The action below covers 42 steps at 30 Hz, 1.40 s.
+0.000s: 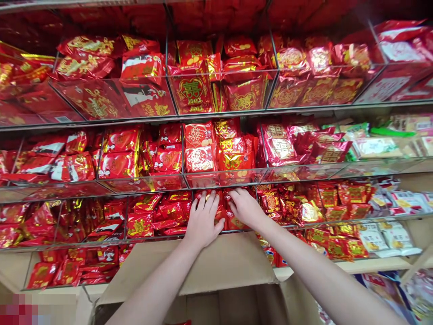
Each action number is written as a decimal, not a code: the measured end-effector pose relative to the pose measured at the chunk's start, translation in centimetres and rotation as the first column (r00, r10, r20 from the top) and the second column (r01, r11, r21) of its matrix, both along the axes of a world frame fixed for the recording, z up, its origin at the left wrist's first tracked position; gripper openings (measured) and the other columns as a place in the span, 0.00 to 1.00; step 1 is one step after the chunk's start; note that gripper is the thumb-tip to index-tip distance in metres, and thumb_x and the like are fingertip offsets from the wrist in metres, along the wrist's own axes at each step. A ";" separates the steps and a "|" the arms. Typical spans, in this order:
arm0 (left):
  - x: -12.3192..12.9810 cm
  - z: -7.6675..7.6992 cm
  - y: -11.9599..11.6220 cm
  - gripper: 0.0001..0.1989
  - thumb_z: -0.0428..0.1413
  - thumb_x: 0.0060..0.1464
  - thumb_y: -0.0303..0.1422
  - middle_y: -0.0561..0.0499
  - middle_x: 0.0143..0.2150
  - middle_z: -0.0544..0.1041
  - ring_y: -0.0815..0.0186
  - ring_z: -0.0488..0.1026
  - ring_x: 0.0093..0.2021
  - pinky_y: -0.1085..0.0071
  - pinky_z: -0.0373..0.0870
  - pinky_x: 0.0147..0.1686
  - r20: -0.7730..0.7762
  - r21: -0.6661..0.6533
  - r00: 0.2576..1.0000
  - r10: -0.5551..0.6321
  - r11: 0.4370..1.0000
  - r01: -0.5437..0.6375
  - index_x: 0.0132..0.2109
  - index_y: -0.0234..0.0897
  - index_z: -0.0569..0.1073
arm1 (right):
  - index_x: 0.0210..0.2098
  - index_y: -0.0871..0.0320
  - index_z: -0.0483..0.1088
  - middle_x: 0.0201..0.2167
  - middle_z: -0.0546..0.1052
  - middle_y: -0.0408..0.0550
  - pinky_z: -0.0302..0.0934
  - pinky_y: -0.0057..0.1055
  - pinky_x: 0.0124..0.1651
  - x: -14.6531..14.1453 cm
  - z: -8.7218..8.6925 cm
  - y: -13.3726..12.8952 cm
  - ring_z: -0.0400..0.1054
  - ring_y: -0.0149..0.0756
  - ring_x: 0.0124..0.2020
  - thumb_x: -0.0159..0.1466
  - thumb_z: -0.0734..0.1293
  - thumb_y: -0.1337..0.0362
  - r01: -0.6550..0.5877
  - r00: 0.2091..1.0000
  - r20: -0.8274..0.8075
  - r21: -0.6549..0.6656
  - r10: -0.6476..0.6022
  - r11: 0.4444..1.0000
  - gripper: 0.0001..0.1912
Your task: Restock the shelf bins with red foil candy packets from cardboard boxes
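Observation:
Both hands reach into a middle compartment of the third shelf tier, among shiny red snack packets (234, 222). My left hand (204, 222) lies palm down with fingers stretched forward over the packets and its thumb out to the side. To its right, my right hand (246, 207) has its fingers bent together at a red packet, their tips partly hidden. Below both forearms stands a cardboard box (233, 262), its raised flap against the shelf front. Inside the box, a small bit of red (184, 322) shows at the bottom edge.
Clear plastic dividers and front lips (219, 178) split the tiers into compartments of red and gold packets. White packets (384, 237) lie at the lower right. A green strip (392, 132) sits on the second tier. More bagged goods (382, 293) stand at the bottom right.

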State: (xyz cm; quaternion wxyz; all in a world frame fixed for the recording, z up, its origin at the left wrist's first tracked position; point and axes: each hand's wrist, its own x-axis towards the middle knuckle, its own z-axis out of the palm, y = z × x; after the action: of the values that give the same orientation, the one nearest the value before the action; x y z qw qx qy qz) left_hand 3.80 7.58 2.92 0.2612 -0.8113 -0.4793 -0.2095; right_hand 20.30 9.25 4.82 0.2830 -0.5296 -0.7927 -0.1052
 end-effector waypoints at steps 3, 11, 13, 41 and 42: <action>0.0 -0.2 0.0 0.29 0.46 0.54 0.41 0.45 0.65 0.54 0.51 0.49 0.63 0.55 0.48 0.58 0.019 0.010 1.000 -0.004 1.000 0.004 0.61 0.35 0.55 | 0.42 0.60 0.68 0.40 0.71 0.53 0.57 0.34 0.46 0.0 -0.7 -1.1 0.62 0.40 0.42 0.63 0.57 0.66 -0.021 0.999 -0.032 0.056 0.022 0.998 0.12; -0.1 -0.9 0.5 0.30 0.47 0.53 0.41 0.45 0.65 0.54 0.51 0.50 0.63 0.55 0.49 0.57 0.040 0.026 0.999 -0.007 1.000 0.005 0.61 0.35 0.56 | 0.51 0.61 0.63 0.50 0.69 0.54 0.45 0.45 0.57 -0.9 -5.9 -2.4 0.57 0.44 0.52 0.63 0.58 0.64 -0.048 0.999 0.006 0.280 0.048 0.959 0.17; -0.1 -0.9 0.5 0.30 0.48 0.53 0.41 0.45 0.65 0.54 0.51 0.50 0.63 0.55 0.49 0.57 0.046 0.031 0.999 -0.008 0.999 0.007 0.61 0.35 0.56 | 0.53 0.61 0.62 0.50 0.69 0.54 0.41 0.46 0.59 -0.9 -6.5 -2.4 0.57 0.43 0.53 0.62 0.58 0.66 -0.050 0.999 0.034 0.284 0.042 0.957 0.19; -3.5 0.1 -4.7 0.25 0.48 0.55 0.33 0.44 0.66 0.48 0.51 0.42 0.65 0.44 0.50 0.56 0.038 -0.181 0.999 -0.035 0.983 0.041 0.60 0.45 0.56 | 0.42 0.55 0.68 0.50 0.67 0.54 0.58 0.48 0.51 7.7 -7.6 -10.7 0.58 0.46 0.53 0.61 0.61 0.59 0.030 0.959 -0.280 0.288 0.054 0.957 0.12; -3.9 -0.2 -5.1 0.25 0.47 0.55 0.34 0.45 0.66 0.48 0.51 0.43 0.65 0.44 0.50 0.56 0.027 -0.192 0.998 -0.054 0.980 0.058 0.60 0.45 0.56 | 0.41 0.54 0.68 0.49 0.67 0.53 0.58 0.50 0.51 9.1 -9.1 -12.0 0.60 0.47 0.51 0.61 0.61 0.58 0.102 0.938 -0.347 0.281 0.002 0.954 0.12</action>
State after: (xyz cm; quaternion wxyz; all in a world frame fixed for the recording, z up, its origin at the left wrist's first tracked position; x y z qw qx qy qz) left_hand -0.10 2.47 2.71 0.1702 -0.8436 -0.4771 -0.1781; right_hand 29.43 -2.79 -4.28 0.4897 -0.5118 -0.6928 -0.1355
